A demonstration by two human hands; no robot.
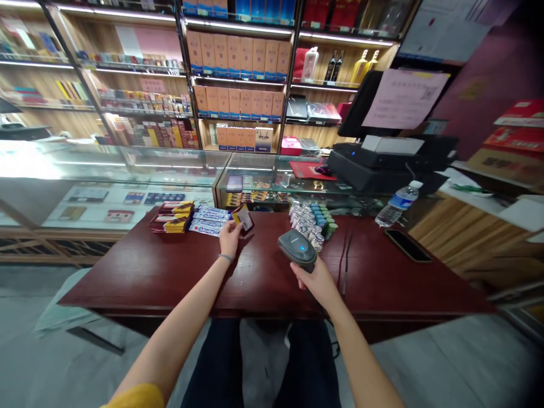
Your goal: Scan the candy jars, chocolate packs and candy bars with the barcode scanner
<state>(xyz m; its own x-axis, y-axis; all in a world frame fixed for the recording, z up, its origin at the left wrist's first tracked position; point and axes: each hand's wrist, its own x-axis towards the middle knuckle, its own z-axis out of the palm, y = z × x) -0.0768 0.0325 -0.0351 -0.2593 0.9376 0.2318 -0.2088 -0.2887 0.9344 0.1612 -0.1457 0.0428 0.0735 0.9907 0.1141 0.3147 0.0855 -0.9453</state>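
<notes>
My left hand (230, 239) grips a small brown-and-yellow packet (243, 218), tilted up off the table with a pale panel facing me. In my right hand (315, 276) is a dark grey barcode scanner (296, 247), a blue light glowing on its top; its head points left, toward the packet. Left of my left hand lie blue-and-white wrapped packs (208, 220) in a row. Beside them sit stacks of similar brown-and-yellow packets (172, 217). Rows of small bottles or jars (306, 218) with pale, blue and green colours stand just beyond the scanner.
The dark red table (255, 283) carries a thin cable (346, 263), a phone (408, 245) and a water bottle (398, 204) at right. Behind it stands a glass display counter (255, 164) with a monitor (361, 105) on it. A stool (63, 303) is at left.
</notes>
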